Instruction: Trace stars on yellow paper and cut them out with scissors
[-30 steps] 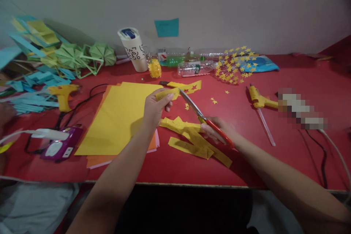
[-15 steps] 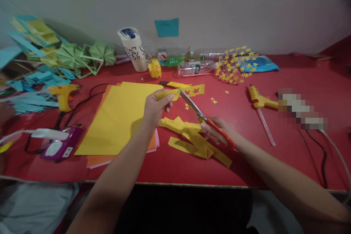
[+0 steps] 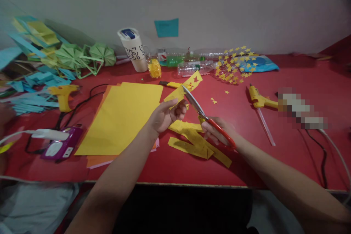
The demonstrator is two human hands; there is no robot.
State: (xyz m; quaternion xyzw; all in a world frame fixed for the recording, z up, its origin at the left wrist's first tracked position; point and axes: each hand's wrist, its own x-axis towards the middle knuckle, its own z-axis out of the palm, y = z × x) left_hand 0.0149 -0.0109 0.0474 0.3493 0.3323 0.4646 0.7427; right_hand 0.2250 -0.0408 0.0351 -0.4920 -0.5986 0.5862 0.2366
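Observation:
My left hand pinches a yellow paper strip that has star-shaped holes toward its far end. Red-handled scissors are gripped in my right hand, their blade tips at the strip's edge. Below the hands lie several yellow paper strips, crossed over one another. Small cut-out yellow stars are scattered on the red table. Left of my left hand is a stack of yellow paper with orange and pink sheets under it.
A yellow cutter lies behind the strip. Farther back stand a white tumbler, plastic bottles and a cluster of yellow stars. Glue guns lie on both sides. A purple power adapter and folded paper are at left.
My left hand has moved right and turned, so the strip's far end now tilts upward, away from me. The scissors in my right hand have barely moved.

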